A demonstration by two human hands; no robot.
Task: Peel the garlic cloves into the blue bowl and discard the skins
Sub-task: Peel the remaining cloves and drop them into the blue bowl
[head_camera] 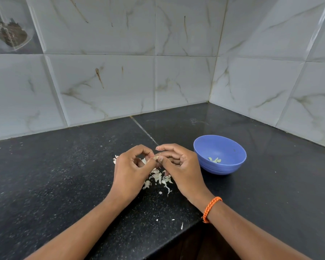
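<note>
Two bare forearms reach in from the lower edge, the right one wearing an orange braided wristband (pixel 212 209). They cross a black speckled bench (pixel 54 175) set in a corner of grey marbled wall tiles (pixel 101 81). A glass jar (pixel 9 29) shows at top left. Loose garlic skins (pixel 160 179) litter the bench under and between the hands. The blue bowl (pixel 219 154) stands just right of the right hand, with a few peeled cloves (pixel 214 160) inside. The left hand (pixel 131 166) and right hand (pixel 178 164) meet fingertip to fingertip, both curled and pinching one small garlic clove (pixel 156 158) above the skins.
</note>
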